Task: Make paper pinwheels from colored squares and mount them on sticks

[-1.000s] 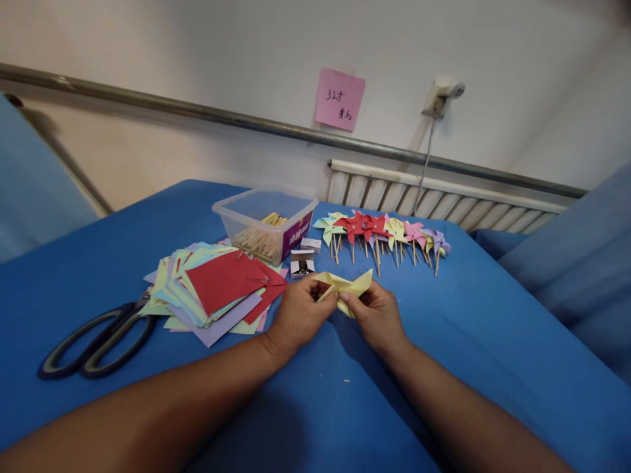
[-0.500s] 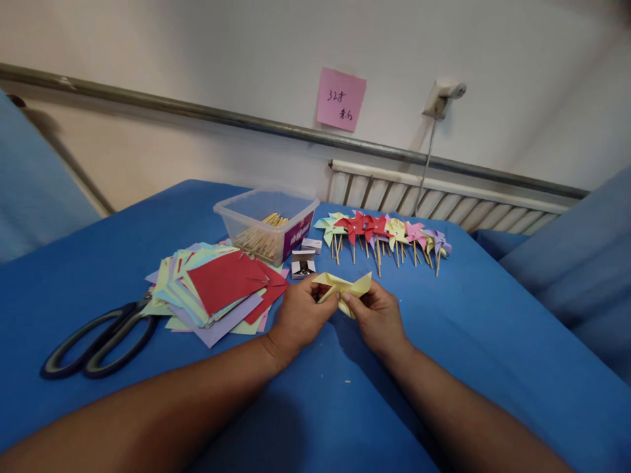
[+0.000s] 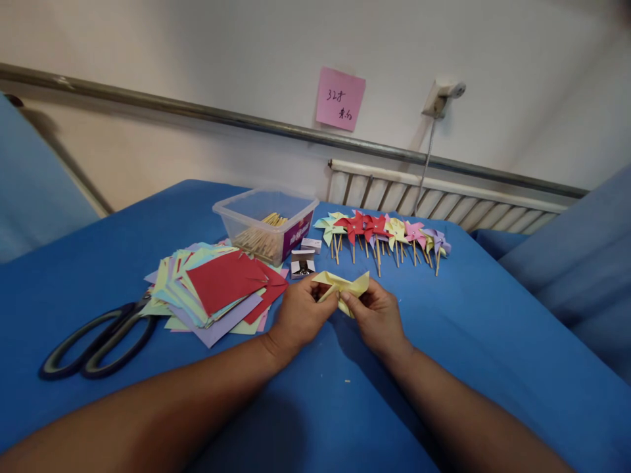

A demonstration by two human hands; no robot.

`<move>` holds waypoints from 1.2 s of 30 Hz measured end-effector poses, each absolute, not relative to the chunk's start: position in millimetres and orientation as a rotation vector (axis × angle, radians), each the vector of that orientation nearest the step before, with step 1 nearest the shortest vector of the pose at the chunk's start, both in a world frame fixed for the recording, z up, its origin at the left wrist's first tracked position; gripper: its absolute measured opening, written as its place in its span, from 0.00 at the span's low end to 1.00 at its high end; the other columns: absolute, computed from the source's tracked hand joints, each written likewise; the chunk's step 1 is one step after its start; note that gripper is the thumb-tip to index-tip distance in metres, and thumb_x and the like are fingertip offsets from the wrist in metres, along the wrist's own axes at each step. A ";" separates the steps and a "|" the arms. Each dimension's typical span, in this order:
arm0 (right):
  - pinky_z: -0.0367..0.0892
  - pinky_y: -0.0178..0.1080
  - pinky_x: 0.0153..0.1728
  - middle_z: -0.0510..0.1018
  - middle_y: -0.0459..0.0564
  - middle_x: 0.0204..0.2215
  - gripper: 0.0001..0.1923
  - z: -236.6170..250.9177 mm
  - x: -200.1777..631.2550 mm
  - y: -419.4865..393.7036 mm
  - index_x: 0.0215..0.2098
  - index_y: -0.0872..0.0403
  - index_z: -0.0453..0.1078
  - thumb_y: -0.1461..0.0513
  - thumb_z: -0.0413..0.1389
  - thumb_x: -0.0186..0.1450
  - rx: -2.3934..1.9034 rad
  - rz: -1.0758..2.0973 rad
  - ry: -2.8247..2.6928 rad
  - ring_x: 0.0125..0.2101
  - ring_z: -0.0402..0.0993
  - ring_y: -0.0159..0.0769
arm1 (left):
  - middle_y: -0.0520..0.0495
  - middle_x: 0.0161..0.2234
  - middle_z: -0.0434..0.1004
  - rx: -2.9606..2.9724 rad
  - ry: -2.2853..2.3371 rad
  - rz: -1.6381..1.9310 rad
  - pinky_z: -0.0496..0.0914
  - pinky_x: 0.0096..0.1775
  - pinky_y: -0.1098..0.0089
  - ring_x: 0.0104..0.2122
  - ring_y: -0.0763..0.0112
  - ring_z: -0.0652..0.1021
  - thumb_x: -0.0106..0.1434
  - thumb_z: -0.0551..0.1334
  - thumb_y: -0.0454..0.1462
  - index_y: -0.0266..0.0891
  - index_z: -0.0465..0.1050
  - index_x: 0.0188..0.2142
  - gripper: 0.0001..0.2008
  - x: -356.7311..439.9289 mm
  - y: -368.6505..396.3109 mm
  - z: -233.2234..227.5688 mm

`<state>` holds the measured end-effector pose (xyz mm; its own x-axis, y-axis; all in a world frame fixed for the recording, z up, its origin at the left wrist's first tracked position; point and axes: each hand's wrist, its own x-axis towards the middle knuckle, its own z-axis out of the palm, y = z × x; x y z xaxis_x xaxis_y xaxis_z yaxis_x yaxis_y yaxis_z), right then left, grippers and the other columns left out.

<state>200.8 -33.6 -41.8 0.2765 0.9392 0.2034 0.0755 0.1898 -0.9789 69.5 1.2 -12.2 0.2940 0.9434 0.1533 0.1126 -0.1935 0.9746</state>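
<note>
Left hand (image 3: 298, 314) and right hand (image 3: 377, 315) pinch a folded yellow paper (image 3: 342, 286) just above the blue table (image 3: 493, 341), corners gathered inward; finished pinwheels (image 3: 382, 233) lie at 12 o'clock, spare sheets (image 3: 217, 289) at 9.

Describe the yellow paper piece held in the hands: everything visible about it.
The yellow paper piece is pale, thin craft paper, folded into pointed flaps like a partly formed pinwheel. It is held just above the blue table cover, pinched at its middle by the left hand and the right hand. Its tips stick out to both sides; no stick is visible on it.
</note>
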 end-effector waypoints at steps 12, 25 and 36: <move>0.69 0.39 0.35 0.79 0.48 0.31 0.14 -35.8 204.2 -34.4 0.37 0.55 0.72 0.57 0.62 0.55 -1.150 0.944 -1.099 0.30 0.74 0.36 | 0.52 0.24 0.72 1.557 1.001 1.073 0.66 0.29 0.72 0.25 0.73 0.71 0.52 0.64 0.39 0.36 0.72 0.28 0.07 69.8 -1.2 -12.5; 0.68 0.39 0.33 0.79 0.49 0.29 0.11 -35.7 206.4 -36.0 0.34 0.56 0.73 0.58 0.62 0.55 -1.192 0.896 -1.132 0.29 0.72 0.35 | 0.56 0.21 0.64 1.594 0.976 1.048 0.61 0.26 0.74 0.23 0.76 0.66 0.52 0.63 0.37 0.38 0.66 0.24 0.06 68.7 0.2 -13.6; 0.65 0.34 0.27 0.76 0.46 0.25 0.10 -35.4 205.5 -36.1 0.32 0.56 0.72 0.58 0.61 0.55 -1.243 0.839 -1.157 0.25 0.68 0.31 | 0.56 0.20 0.62 1.693 1.060 1.036 0.59 0.25 0.74 0.22 0.76 0.65 0.53 0.62 0.37 0.38 0.64 0.22 0.08 67.0 -1.1 -11.3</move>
